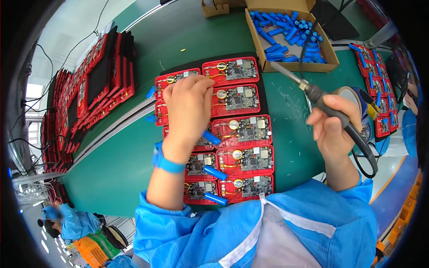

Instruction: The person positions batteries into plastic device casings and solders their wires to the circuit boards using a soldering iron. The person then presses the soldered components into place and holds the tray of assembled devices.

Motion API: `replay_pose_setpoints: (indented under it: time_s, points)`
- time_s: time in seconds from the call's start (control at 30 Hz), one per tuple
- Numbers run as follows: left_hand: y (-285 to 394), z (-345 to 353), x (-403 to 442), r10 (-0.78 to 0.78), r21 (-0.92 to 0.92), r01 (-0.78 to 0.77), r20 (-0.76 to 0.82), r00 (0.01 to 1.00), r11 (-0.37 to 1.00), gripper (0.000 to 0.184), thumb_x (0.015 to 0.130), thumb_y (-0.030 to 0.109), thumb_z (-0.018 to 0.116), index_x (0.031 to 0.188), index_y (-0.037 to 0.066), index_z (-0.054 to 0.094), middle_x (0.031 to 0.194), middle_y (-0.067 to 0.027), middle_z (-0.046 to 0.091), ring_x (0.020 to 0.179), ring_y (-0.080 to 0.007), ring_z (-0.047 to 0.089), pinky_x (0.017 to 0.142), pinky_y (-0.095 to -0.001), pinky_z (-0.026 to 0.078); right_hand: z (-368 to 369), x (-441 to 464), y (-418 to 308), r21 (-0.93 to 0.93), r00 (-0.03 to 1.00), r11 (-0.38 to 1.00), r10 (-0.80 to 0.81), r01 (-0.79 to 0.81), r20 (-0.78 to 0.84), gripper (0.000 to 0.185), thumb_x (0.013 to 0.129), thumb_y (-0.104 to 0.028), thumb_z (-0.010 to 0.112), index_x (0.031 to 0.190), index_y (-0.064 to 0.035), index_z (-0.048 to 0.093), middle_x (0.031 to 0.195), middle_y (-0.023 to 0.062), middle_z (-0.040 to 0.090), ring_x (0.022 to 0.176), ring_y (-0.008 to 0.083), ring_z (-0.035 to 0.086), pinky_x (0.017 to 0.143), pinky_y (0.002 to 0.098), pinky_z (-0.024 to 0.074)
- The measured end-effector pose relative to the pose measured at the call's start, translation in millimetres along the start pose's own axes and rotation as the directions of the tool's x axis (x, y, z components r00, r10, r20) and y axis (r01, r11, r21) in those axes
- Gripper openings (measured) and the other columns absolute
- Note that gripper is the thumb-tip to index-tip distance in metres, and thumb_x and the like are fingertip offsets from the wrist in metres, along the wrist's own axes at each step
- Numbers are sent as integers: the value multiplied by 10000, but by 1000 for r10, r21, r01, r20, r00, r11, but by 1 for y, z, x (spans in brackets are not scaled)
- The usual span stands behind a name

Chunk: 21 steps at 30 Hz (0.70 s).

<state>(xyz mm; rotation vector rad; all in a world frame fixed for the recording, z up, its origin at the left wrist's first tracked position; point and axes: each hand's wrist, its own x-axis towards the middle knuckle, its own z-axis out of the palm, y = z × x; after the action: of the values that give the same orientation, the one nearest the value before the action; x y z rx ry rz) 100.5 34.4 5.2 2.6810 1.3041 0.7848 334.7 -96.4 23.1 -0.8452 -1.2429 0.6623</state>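
Note:
My right hand point(333, 129) is wrapped around the dark handle of a soldering iron point(319, 98), its metal tip pointing up and left over the green table. My left hand point(190, 102), with a blue wristband point(169, 160), is over the upper rows of red cases. Its fingers are curled together near a case point(230, 70); whatever they pinch is hidden. The cases stand in two columns, each holding a circuit board point(254, 129); round yellow-edged parts point(233, 124) show in the right column. Blue cylindrical batteries point(215, 173) lie across the left column, partly covered by my left hand and forearm.
A cardboard box point(328, 68) of blue batteries stands at the back. Stacked red cases point(91, 91) rise at the left; more cases point(377, 91) lie at the far right. Beside my right hand is a spool point(363, 96). Another person point(80, 223) sits at lower left.

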Motion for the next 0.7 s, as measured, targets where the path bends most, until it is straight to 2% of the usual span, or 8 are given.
replay_pose_setpoints:
  time_s: [0.03,0.07,0.1,0.13,0.2,0.23,0.43,0.7]
  points:
    - [-10,6,8,-6,-103,7,11,1000,995,65,767,112,634,817,91,669,849,-47,644,881,-214,577,828,-371,365,3,2,1,-27,1000,1000,-4,5,21,348,873,-231,602,1105,17,525,753,113,608,560,78,509,474,182,398]
    - [-12,6,15,-4,-92,5,8,1000,996,65,767,112,634,817,91,669,849,-47,644,881,-214,577,828,-371,365,6,5,3,-55,999,998,-9,11,41,330,862,-197,619,1103,12,534,760,114,614,584,79,516,485,187,405]
    - [-13,6,20,80,-76,-74,77,994,994,58,760,121,642,803,95,671,833,-40,643,874,-209,575,829,-378,363,8,9,3,-68,996,998,-4,10,85,305,807,-101,668,1074,4,563,744,106,619,615,114,554,516,215,432]
    - [-12,6,23,160,-66,-152,148,976,986,52,753,129,649,790,100,673,817,-33,643,868,-204,574,830,-385,362,10,14,7,-60,996,998,-7,12,84,305,807,-101,668,1074,4,563,744,106,619,615,114,554,516,215,432]
    - [-10,6,28,180,-18,-180,174,968,983,50,744,144,661,776,109,675,795,-15,640,838,-195,571,843,-385,349,14,23,14,-179,962,962,-167,206,214,296,759,-39,691,1035,-5,592,748,103,625,632,160,587,545,248,455]
    - [-9,6,30,188,13,-195,200,962,981,49,741,152,665,764,111,676,778,-13,636,826,-192,568,856,-386,340,15,24,15,-203,960,957,-160,208,230,308,728,-25,705,1018,-15,601,752,107,629,647,198,603,563,274,466]
    - [-7,7,32,226,54,-240,188,956,969,64,720,182,687,733,120,680,734,-2,626,802,-185,562,885,-395,320,14,28,23,-321,941,897,-231,305,247,310,720,-60,720,1003,-16,602,810,114,646,649,214,603,568,282,477]
    - [-3,7,35,238,145,-276,235,942,950,71,705,201,699,737,141,684,718,7,624,824,-171,575,932,-455,305,12,24,31,-325,939,888,-260,324,226,328,698,-34,728,1002,-16,603,828,113,651,646,221,603,555,288,480]
